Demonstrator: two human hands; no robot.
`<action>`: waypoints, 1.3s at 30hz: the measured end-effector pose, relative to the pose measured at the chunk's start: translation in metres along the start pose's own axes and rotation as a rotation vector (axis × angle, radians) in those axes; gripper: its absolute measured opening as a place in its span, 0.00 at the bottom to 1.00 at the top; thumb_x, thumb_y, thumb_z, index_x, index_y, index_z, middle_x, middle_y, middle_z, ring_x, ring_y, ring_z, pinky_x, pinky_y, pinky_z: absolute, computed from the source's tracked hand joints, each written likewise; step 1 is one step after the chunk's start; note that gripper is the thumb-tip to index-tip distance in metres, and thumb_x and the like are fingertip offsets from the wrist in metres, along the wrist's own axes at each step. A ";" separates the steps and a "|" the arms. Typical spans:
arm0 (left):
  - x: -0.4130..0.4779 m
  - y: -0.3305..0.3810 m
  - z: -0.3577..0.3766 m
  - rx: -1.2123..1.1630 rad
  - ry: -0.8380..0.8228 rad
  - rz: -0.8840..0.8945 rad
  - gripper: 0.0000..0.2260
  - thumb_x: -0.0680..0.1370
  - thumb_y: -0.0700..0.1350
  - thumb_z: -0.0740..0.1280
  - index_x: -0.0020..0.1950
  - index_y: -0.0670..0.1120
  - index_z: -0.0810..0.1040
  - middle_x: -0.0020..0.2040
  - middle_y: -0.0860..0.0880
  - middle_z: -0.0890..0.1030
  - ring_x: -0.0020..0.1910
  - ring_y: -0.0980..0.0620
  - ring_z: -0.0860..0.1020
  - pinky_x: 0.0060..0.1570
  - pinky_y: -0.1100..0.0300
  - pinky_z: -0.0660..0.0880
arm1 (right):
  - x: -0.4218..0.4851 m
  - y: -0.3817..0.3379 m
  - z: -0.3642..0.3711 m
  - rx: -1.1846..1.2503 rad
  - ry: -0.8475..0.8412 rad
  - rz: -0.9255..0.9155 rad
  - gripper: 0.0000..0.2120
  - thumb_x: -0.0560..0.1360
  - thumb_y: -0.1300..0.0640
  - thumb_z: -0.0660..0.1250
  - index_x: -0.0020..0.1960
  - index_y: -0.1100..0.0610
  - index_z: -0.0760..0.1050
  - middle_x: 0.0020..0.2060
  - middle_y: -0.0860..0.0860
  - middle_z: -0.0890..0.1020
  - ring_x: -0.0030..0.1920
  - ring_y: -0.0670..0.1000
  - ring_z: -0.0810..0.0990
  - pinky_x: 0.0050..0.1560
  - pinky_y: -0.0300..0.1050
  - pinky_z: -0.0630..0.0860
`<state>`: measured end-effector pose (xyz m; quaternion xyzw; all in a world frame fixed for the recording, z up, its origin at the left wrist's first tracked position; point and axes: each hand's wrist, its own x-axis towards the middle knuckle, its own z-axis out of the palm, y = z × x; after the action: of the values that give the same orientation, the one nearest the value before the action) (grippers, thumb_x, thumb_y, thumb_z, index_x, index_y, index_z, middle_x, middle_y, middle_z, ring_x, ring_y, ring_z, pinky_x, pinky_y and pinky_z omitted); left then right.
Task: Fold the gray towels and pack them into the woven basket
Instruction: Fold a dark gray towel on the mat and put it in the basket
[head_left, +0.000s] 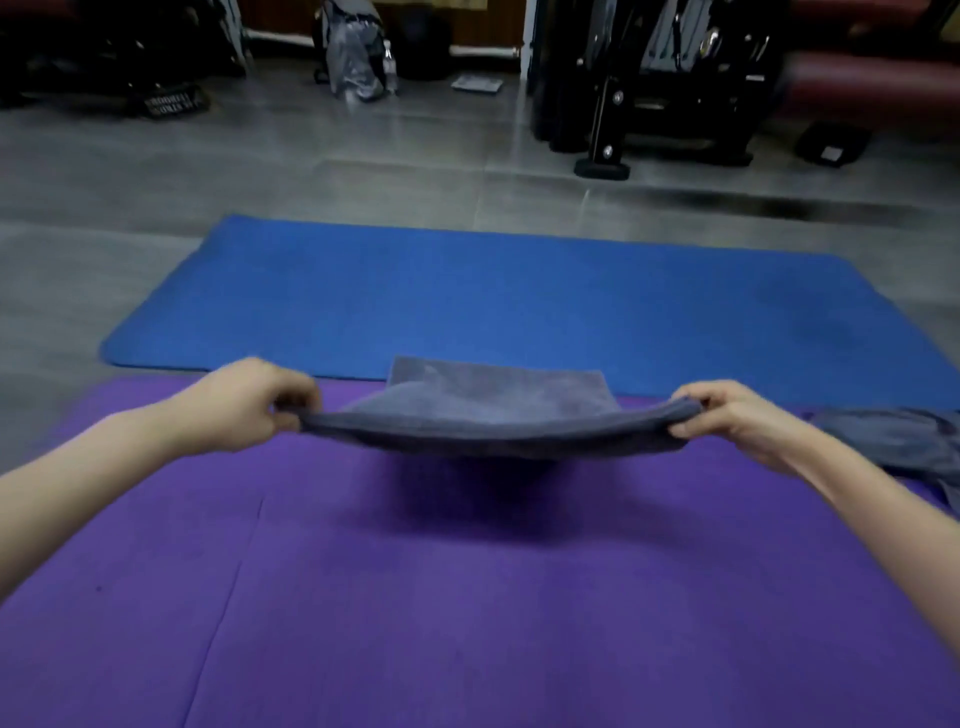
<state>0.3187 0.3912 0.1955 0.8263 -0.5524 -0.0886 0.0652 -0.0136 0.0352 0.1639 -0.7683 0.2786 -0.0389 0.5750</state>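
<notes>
The person's left hand (254, 402) and right hand (727, 421) each pinched an end of the gray towel (493, 415), fingers curled tight round the cloth and thumbs pressed against it, so its near edge hung stretched between them with a slight sag in the middle. That edge was up off the purple mat (467, 597), throwing a dark shadow on the mat beneath it. The far part of the towel sloped down and away to lie across the far edge of the purple mat, with its farthest strip resting on the near edge of the blue mat (519, 301), which lay just beyond and ran crosswise. Both bare forearms reached in from the near corners of the purple mat. A second gray towel (898, 441) lay rumpled at the right edge of the purple mat, just beside the right wrist but not touching the held towel. Nothing stood between the two hands apart from the cloth itself. Beyond the blue mat was gray tiled floor (363, 166). Along the far wall stood a black metal frame (649, 104) of some kind of equipment, too blurred to tell more. To its left a gray bag (356, 57) slumped with a clear bottle (389, 65) right beside it. A flat dark case (834, 145) lay on the floor off to the right, well away from the mats.
</notes>
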 end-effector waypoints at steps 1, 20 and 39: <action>-0.006 0.005 0.013 0.022 -0.127 0.002 0.10 0.70 0.38 0.72 0.41 0.54 0.78 0.35 0.60 0.78 0.37 0.57 0.76 0.37 0.71 0.66 | -0.007 0.017 0.008 -0.024 -0.054 0.060 0.07 0.58 0.68 0.72 0.34 0.59 0.79 0.30 0.52 0.80 0.32 0.45 0.77 0.36 0.33 0.73; 0.011 -0.002 0.150 -0.691 -0.332 -0.423 0.04 0.74 0.35 0.68 0.43 0.42 0.78 0.35 0.50 0.79 0.35 0.58 0.75 0.33 0.73 0.69 | -0.018 0.169 0.055 0.149 0.040 0.386 0.34 0.48 0.44 0.83 0.47 0.63 0.80 0.41 0.56 0.84 0.39 0.50 0.81 0.41 0.40 0.76; 0.144 -0.040 0.221 -0.275 0.115 -0.775 0.10 0.77 0.43 0.63 0.57 0.48 0.78 0.57 0.47 0.80 0.57 0.43 0.76 0.53 0.54 0.70 | 0.139 0.189 0.057 -0.362 0.504 0.386 0.09 0.72 0.48 0.70 0.42 0.53 0.78 0.37 0.48 0.82 0.44 0.53 0.80 0.45 0.49 0.75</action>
<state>0.3602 0.2713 -0.0389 0.9603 -0.1788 -0.1332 0.1675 0.0529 -0.0158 -0.0626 -0.7573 0.5537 -0.0681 0.3395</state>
